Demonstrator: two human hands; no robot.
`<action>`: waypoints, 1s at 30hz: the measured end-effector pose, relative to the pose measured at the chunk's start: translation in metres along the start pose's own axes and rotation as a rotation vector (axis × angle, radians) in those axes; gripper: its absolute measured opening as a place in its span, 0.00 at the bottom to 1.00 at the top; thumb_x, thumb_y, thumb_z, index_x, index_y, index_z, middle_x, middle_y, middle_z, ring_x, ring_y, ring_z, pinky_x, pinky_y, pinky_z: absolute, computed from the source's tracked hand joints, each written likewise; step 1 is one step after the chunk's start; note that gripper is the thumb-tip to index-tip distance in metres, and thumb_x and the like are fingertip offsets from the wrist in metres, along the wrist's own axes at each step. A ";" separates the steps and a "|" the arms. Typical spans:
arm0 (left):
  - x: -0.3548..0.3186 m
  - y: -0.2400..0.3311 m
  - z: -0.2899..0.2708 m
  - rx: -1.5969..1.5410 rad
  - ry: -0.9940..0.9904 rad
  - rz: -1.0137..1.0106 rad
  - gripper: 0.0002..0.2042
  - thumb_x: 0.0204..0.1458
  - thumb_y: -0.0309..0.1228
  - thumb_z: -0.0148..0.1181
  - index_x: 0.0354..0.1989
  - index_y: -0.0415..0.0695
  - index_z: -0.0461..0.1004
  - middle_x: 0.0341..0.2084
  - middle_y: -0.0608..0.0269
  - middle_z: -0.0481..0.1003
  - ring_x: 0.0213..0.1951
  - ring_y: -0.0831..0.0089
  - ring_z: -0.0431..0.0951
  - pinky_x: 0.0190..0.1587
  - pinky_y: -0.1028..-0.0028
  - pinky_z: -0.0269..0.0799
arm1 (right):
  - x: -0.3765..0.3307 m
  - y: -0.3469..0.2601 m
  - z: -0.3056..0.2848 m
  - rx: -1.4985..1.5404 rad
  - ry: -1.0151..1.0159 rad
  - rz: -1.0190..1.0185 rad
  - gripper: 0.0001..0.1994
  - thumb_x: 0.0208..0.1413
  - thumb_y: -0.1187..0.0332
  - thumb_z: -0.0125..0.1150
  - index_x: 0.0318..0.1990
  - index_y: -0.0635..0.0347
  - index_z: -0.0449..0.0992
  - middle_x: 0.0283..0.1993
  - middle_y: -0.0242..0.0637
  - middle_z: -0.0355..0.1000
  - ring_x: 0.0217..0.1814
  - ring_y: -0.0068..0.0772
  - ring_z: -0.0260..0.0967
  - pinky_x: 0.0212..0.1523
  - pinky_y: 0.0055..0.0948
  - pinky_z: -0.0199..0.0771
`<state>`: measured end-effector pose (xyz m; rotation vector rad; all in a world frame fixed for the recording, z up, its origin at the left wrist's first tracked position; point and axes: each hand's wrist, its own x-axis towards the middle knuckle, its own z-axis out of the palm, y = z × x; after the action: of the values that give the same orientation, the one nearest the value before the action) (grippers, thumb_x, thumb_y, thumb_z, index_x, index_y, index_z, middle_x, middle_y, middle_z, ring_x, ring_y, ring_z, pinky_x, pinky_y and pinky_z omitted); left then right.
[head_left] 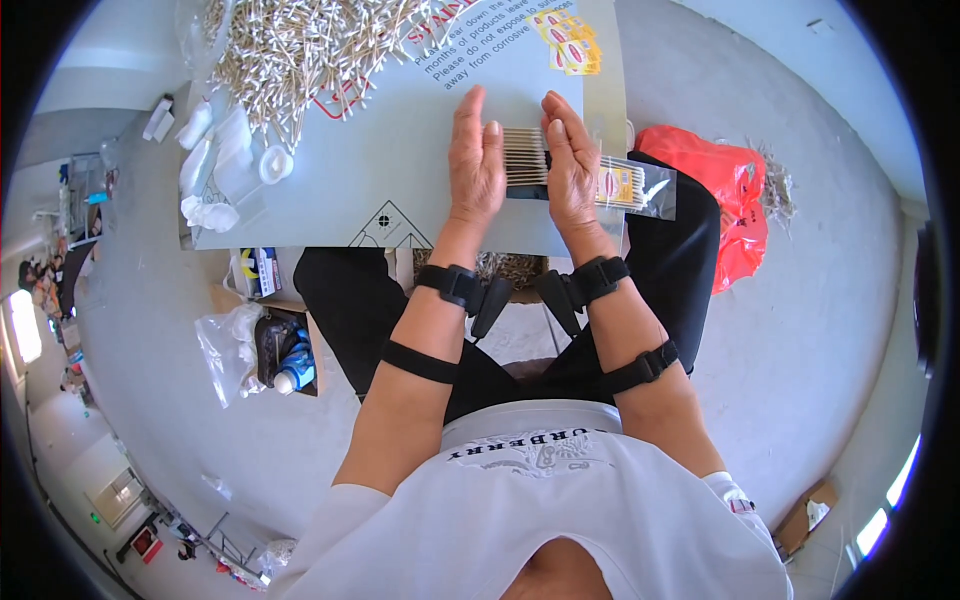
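Left hand (476,168) and right hand (572,182) bracket a row of cotton swabs (523,158).

Both hands: fingers straight, palms facing, narrow gap, neither curled round anything. Can't tell how hard they press, if at all. Risk, my read: uneven palm pressure could skew or buckle the row; a lopsided release could fan the sticks out. Row sits directly between the palms, sticks running palm to palm, above the grey board (370,190). Right of the row, past the right hand: clear swab pouch (657,192) with yellow label. Beyond the row, slightly right: yellow cards (572,46). Beyond and left: loose swab heap (300,50). Well right: red plastic bag (735,180).
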<state>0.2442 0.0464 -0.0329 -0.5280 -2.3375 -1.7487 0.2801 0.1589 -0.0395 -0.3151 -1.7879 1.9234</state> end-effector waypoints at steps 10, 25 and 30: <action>-0.019 0.012 0.015 -0.133 -0.042 -0.084 0.22 0.65 0.40 0.42 0.62 0.39 0.62 0.57 0.50 0.67 0.60 0.62 0.65 0.63 0.65 0.58 | -0.018 -0.004 -0.016 -0.086 0.020 0.010 0.17 0.66 0.72 0.46 0.59 0.68 0.67 0.62 0.43 0.64 0.64 0.32 0.61 0.66 0.28 0.60; -0.041 0.026 -0.015 0.807 -0.561 0.199 0.38 0.56 0.54 0.49 0.69 0.42 0.50 0.70 0.55 0.46 0.71 0.62 0.44 0.70 0.52 0.37 | -0.025 -0.031 -0.069 -1.153 -0.553 -0.473 0.27 0.50 0.61 0.63 0.60 0.53 0.67 0.65 0.32 0.62 0.69 0.35 0.55 0.70 0.43 0.49; -0.043 0.026 -0.016 0.824 -0.589 0.209 0.36 0.57 0.52 0.49 0.69 0.44 0.50 0.70 0.57 0.47 0.71 0.63 0.44 0.70 0.53 0.36 | -0.028 -0.024 -0.070 -1.127 -0.527 -0.485 0.27 0.50 0.61 0.62 0.60 0.53 0.67 0.65 0.32 0.63 0.69 0.35 0.55 0.71 0.43 0.47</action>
<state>0.2924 0.0299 -0.0201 -1.1533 -2.9230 -0.4528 0.3427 0.2062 -0.0283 0.2912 -2.8136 0.5353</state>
